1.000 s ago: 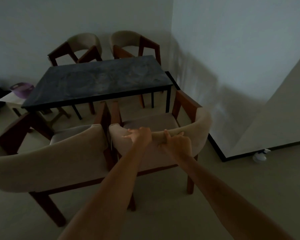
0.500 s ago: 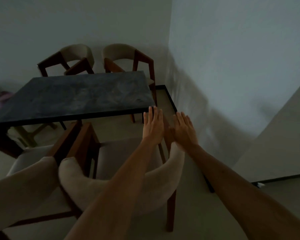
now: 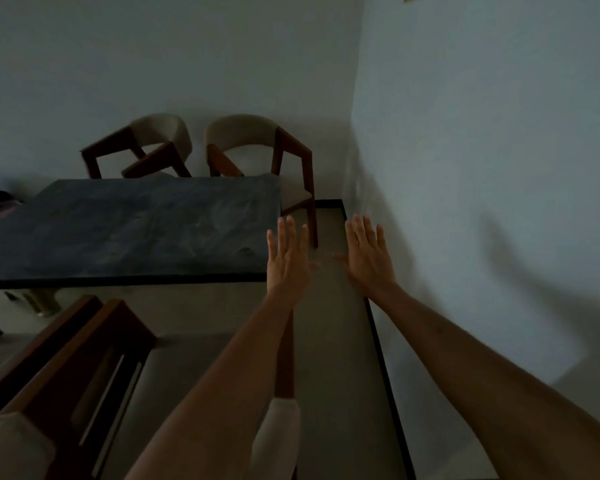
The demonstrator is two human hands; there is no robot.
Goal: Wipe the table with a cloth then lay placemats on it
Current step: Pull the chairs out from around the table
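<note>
A dark stone-look table [image 3: 129,230] stands ahead and to the left, its top bare. My left hand [image 3: 287,261] is held out flat with straight fingers over the table's near right corner, holding nothing. My right hand [image 3: 368,256] hovers flat beside it over the floor strip between the table and the wall, also empty. No cloth or placemat is in view.
Two beige chairs with dark wooden frames [image 3: 153,147] [image 3: 260,147] stand behind the table against the back wall. Two more such chairs [image 3: 70,362] [image 3: 281,424] are close below me. A white wall [image 3: 482,168] runs along the right, with a black skirting line [image 3: 381,341].
Both hands let go of the near chair's backrest and stretched forward with open fingers. They have since spread apart, and the view has moved closer to the table and risen.
</note>
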